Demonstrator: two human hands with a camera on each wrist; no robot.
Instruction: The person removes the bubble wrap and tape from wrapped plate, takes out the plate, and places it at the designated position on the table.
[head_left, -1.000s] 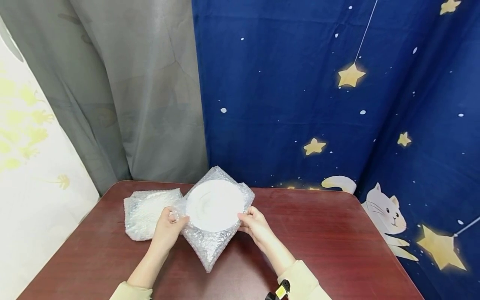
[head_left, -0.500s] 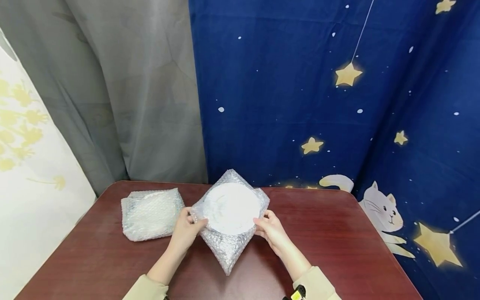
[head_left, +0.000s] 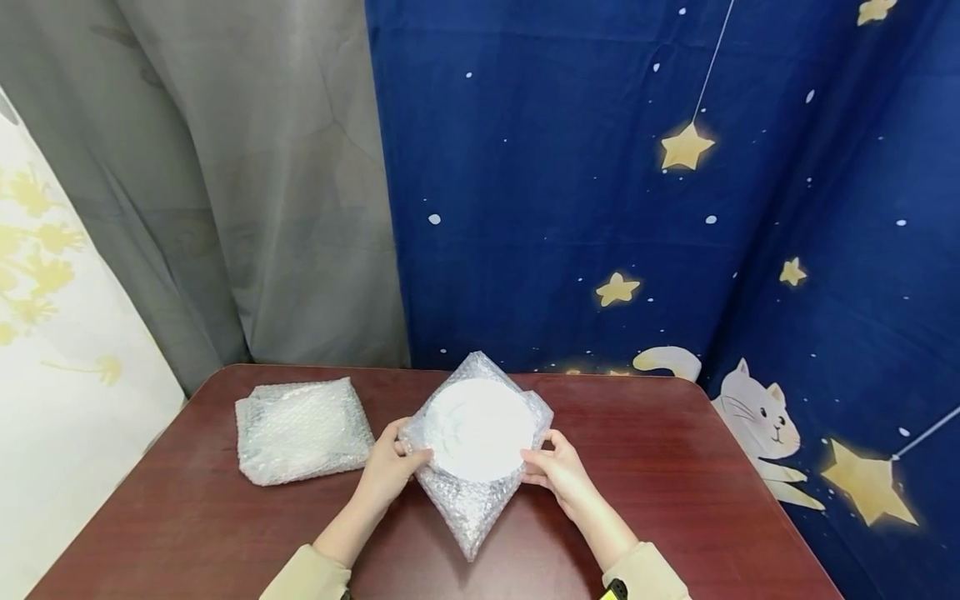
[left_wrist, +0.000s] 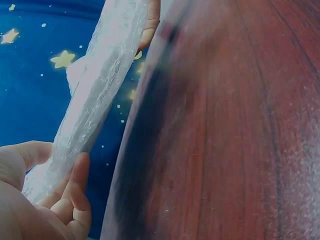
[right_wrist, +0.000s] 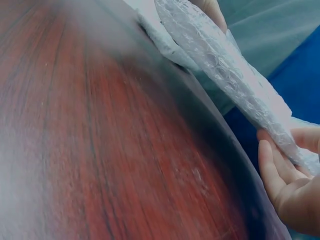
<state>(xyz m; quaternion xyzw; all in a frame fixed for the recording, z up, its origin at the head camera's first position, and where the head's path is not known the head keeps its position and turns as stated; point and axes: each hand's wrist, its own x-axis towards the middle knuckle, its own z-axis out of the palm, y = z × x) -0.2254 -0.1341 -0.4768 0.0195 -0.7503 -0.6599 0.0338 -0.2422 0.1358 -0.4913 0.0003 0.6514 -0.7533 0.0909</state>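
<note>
A round white plate (head_left: 480, 429) shows within a sheet of bubble wrap (head_left: 469, 512), whose pointed corners stick out above and below it. My left hand (head_left: 386, 469) grips the left edge of the bundle, thumb on the near face and fingers behind. On the opposite edge, my right hand (head_left: 564, 477) pinches it the same way. Both wrist views show the bundle edge-on, tilted and held clear of the tabletop. Bright glare washes out the plate's middle in the head view.
Another flat bundle in bubble wrap (head_left: 303, 433) lies at the left on the dark red wooden table (head_left: 675, 500). Behind the table hang a grey curtain (head_left: 300, 208) and a blue one (head_left: 540, 167) with stars.
Both hands have carried the wrapped plate to the right and slightly nearer, away from the bundle on the left. The grip stays at its two sides.
</note>
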